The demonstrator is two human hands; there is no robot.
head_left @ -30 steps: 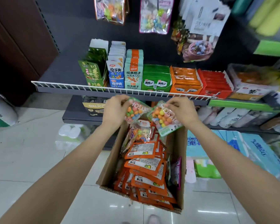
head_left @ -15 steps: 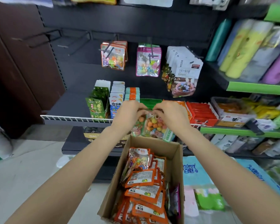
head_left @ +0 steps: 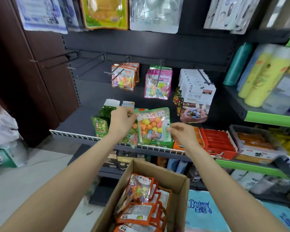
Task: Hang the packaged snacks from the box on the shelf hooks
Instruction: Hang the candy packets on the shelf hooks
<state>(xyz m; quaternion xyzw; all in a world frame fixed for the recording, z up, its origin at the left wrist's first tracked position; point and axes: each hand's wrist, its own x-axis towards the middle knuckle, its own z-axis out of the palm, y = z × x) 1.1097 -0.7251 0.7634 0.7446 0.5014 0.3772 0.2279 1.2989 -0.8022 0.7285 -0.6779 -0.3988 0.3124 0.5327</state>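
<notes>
A dark shelf unit (head_left: 157,46) fills the upper frame, its wire hooks (head_left: 60,60) bare at upper left and loaded with hanging packets (head_left: 157,84) at centre. At the bottom centre sits a cardboard box (head_left: 179,190) packed with orange snack packs (head_left: 137,213). Mid-frame, a green-edged candy bag (head_left: 153,126) is held upright — the left hand (head_left: 122,122) pinches its top left corner, the right hand (head_left: 182,133) pinches its right edge with fingertips, other fingers loosely curled.
</notes>
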